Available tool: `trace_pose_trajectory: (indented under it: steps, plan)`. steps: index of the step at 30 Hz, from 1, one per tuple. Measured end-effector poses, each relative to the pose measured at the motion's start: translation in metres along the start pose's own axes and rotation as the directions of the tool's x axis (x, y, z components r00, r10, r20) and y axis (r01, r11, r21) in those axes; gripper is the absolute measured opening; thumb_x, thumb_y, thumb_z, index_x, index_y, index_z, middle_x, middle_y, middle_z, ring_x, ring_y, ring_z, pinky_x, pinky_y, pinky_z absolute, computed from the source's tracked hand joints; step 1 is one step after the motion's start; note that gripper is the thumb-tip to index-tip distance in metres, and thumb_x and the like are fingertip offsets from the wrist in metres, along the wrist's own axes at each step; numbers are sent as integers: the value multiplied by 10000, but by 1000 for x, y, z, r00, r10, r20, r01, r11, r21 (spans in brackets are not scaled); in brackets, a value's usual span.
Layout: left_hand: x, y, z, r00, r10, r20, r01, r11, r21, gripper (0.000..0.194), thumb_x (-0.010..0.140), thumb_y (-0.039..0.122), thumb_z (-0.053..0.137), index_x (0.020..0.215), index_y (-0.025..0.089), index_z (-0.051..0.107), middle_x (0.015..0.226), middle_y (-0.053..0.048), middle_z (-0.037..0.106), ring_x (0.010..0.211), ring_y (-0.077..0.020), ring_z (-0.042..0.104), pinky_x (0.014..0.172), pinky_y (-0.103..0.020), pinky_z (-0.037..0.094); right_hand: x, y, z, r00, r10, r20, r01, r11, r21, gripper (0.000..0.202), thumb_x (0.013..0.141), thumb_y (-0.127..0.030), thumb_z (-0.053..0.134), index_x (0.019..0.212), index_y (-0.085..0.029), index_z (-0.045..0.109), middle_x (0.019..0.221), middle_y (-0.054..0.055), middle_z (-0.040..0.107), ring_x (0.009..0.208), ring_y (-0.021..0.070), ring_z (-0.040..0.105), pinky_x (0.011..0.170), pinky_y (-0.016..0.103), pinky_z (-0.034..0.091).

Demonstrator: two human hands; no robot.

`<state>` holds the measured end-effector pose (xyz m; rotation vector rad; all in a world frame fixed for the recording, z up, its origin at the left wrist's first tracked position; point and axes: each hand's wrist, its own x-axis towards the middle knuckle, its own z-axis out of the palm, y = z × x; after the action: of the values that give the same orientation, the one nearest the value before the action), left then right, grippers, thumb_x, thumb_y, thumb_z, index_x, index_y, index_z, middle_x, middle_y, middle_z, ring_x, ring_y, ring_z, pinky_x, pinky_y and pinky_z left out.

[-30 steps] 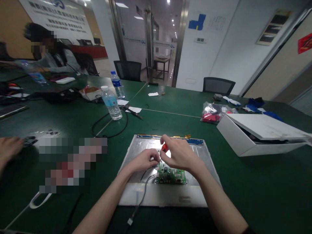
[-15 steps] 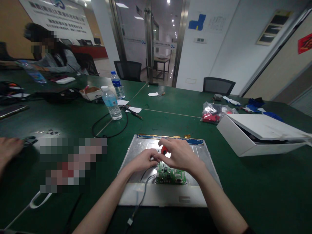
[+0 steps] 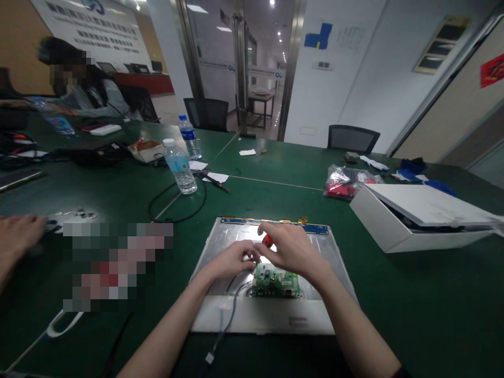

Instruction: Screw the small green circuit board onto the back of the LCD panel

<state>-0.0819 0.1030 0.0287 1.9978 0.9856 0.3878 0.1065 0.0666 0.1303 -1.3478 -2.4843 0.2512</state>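
Note:
A metal-backed display panel (image 3: pixel 315 262) lies on the green table, with a green circuit board (image 3: pixel 275 282) on its lower middle. Over the board's upper left corner, my left hand (image 3: pixel 233 259) has its fingertips pinched together; what they hold is too small to make out. My right hand (image 3: pixel 293 248) is curled above the board, closed around a small red tool (image 3: pixel 267 241) that is mostly hidden. The fingertips of both hands nearly meet. A grey cable (image 3: pixel 235 310) runs from the board down to a white connector (image 3: pixel 209 358) below the panel.
A white box (image 3: pixel 394 231) stands at the right, near a plastic bag (image 3: pixel 340 184) with red items. Two water bottles (image 3: pixel 181 168) and a black cable (image 3: pixel 200 207) are behind left. Another person's hand (image 3: pixel 19 236) is at the left edge.
My right hand and the red tool have shifted slightly right, and my left fingertips have moved a little. The other person's hand at the left edge has moved slightly right.

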Motion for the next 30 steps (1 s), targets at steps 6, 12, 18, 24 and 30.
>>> trace_pose_trajectory:
  steps: [6, 12, 18, 24, 30]
  plan:
    - [1, 2, -2, 999, 42, 20, -42, 999, 28, 147, 678, 105, 578, 790, 171, 647, 878, -11, 624, 843, -189, 571, 793, -279, 432, -1, 0, -2, 1000, -21, 10, 21, 999, 28, 255, 882, -391, 497, 1041, -199, 554, 883, 43, 689, 771, 187, 604, 605, 267, 303]
    - [1, 3, -1, 1000, -9, 26, 8, 1000, 16, 118, 711, 134, 567, 792, 171, 646, 857, -9, 627, 814, -182, 571, 758, -273, 438, 0, 0, 0, 1000, 21, -10, -21, 1000, 12, 221, 895, -344, 477, 1043, -196, 552, 814, 29, 679, 726, 175, 587, 592, 269, 282]
    - [0, 3, -1, 1000, 12, 27, -12, 1000, -20, 142, 716, 127, 554, 829, 176, 626, 850, -8, 630, 792, -176, 569, 733, -271, 443, 0, 1, 2, 1000, -10, -21, 10, 1000, 6, 199, 895, -371, 486, 976, -206, 562, 837, 35, 665, 732, 173, 575, 583, 266, 268]
    - [1, 0, 0, 1000, -13, -7, 13, 1000, 24, 119, 689, 127, 571, 796, 157, 612, 822, -13, 616, 777, -181, 559, 712, -267, 438, -1, 1, -1, 999, -28, -29, 29, 999, 37, 184, 854, -303, 528, 1002, -198, 556, 878, 31, 659, 752, 165, 567, 597, 258, 279]
    - [1, 4, -1, 1000, 15, 10, -15, 1000, 4, 144, 710, 122, 559, 818, 162, 646, 876, -22, 636, 821, -186, 573, 752, -271, 441, -1, 2, -1, 1000, -11, -7, 11, 999, 34, 208, 885, -384, 507, 939, -205, 599, 814, 26, 664, 724, 160, 568, 598, 256, 281]
